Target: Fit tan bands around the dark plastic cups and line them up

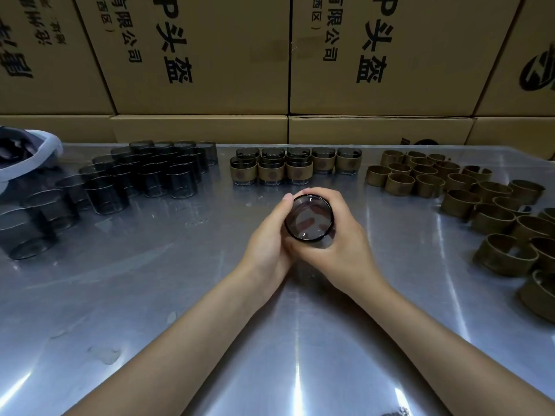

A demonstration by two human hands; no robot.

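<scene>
My left hand [270, 235] and right hand [339, 235] wrap their fingers round one round, see-through dark cup [309, 217] above the shiny surface [180, 295].

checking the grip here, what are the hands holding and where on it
Both the left hand and right hand grip one dark cup by its side wall.

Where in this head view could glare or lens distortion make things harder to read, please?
Head view: bright streaks of glare on the metal table; wide-angle bending tilts the cardboard boxes outward; the bare cups at left look smeared.
</scene>
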